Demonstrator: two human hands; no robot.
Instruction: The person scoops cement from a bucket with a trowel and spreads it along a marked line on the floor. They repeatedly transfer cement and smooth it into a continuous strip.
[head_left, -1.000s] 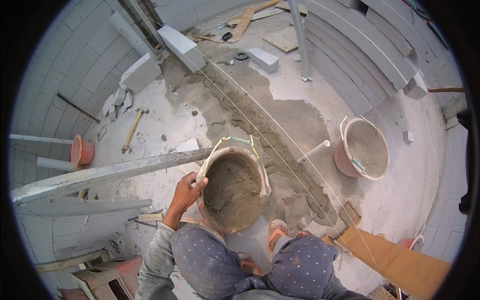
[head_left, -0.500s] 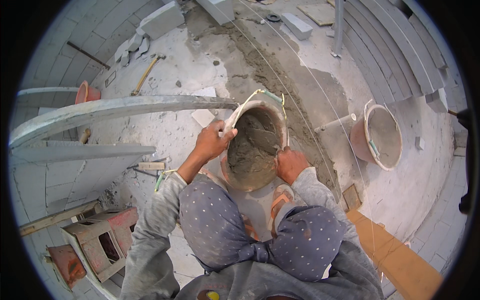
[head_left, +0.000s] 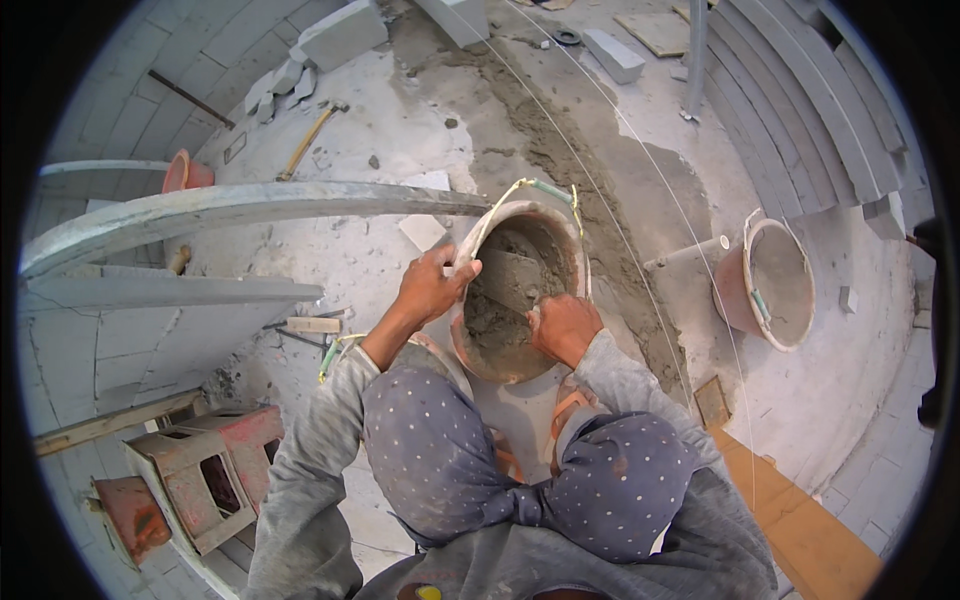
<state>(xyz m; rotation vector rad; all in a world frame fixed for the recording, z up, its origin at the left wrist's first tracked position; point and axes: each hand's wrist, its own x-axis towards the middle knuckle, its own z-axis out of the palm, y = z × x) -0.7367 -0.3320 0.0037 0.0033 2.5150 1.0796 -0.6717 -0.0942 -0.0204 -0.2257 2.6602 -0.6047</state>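
Observation:
A tilted bucket (head_left: 573, 248) of wet grey mortar (head_left: 488, 342) stands in front of my knees, its rope handle with a green sleeve lying over the far rim. My left hand (head_left: 432, 288) is closed on the bucket's left rim, thumb toward the inside. Inside the bucket, my right hand (head_left: 566, 328) is closed round a trowel, whose handle is hidden by the fingers. The mortar-smeared trowel blade (head_left: 510, 284) points to the left across the mortar.
A strip of mortar (head_left: 610, 215) runs along the floor beyond the bucket, with taut strings above it. Another bucket (head_left: 733, 288) stands at right beside a pipe (head_left: 690, 252). A metal beam (head_left: 260, 203) reaches in from the left. A hammer (head_left: 308, 142) and pale blocks (head_left: 342, 35) lie farther off.
My right hand has moved left from the bucket's right rim to inside it, and the trowel blade has swung left through the mortar. My left hand keeps its hold on the rim.

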